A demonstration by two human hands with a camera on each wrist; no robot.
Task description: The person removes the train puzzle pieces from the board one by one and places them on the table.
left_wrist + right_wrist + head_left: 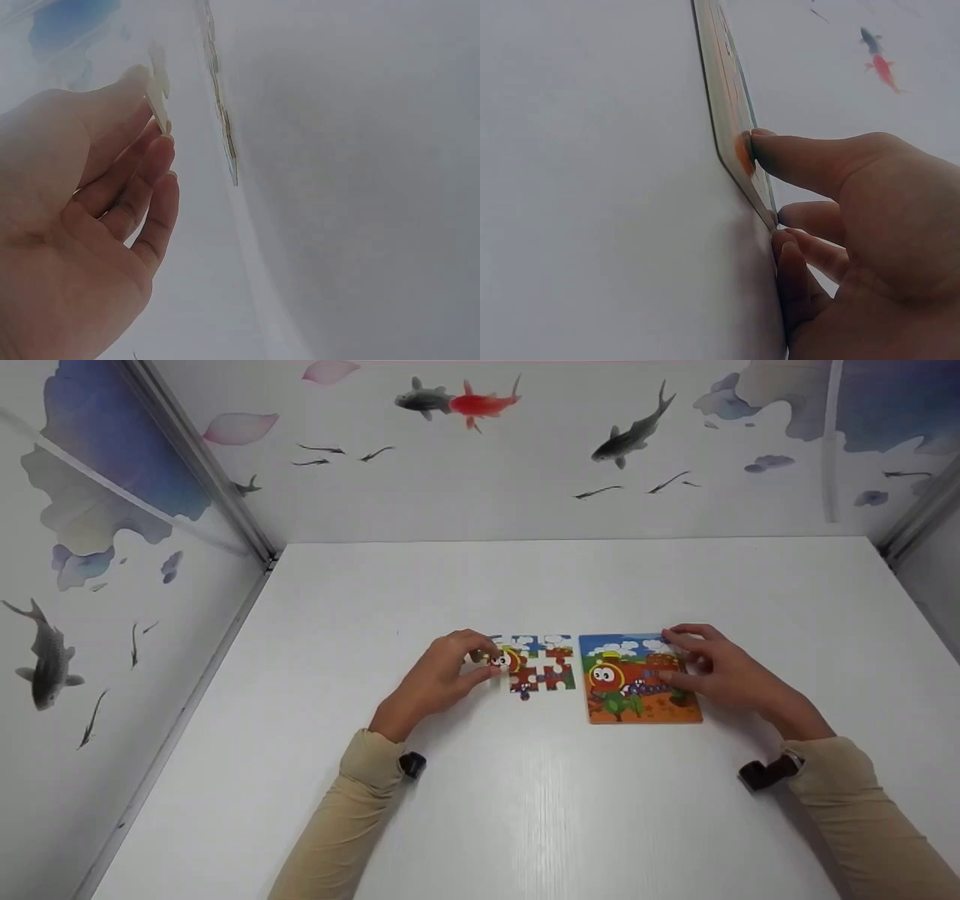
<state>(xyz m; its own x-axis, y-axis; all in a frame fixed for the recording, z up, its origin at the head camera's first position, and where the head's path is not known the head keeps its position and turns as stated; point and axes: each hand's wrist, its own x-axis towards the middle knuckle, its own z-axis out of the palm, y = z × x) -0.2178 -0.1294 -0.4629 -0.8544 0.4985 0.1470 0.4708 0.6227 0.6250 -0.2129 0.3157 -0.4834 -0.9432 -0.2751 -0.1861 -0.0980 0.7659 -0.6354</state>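
Observation:
Between thumb and fingertips my left hand (448,671) pinches a jigsaw piece (501,660) with cartoon eyes printed on it. In the left wrist view the piece (159,101) shows edge-on, held above the table. Just right of that hand lie several joined jigsaw pieces (556,678), their printed side up. Beside them is a square picture board (616,690) showing a cartoon train with a smiling front. My right hand (712,664) grips this board by its right side. The right wrist view shows the thumb (795,156) on the printed face and other fingers at the edge.
The white table (555,795) spreads around the pieces and the board. A back wall (495,495) and a left wall (45,780), both printed with fish, enclose it. Dark straps with small devices (763,774) sit on both wrists.

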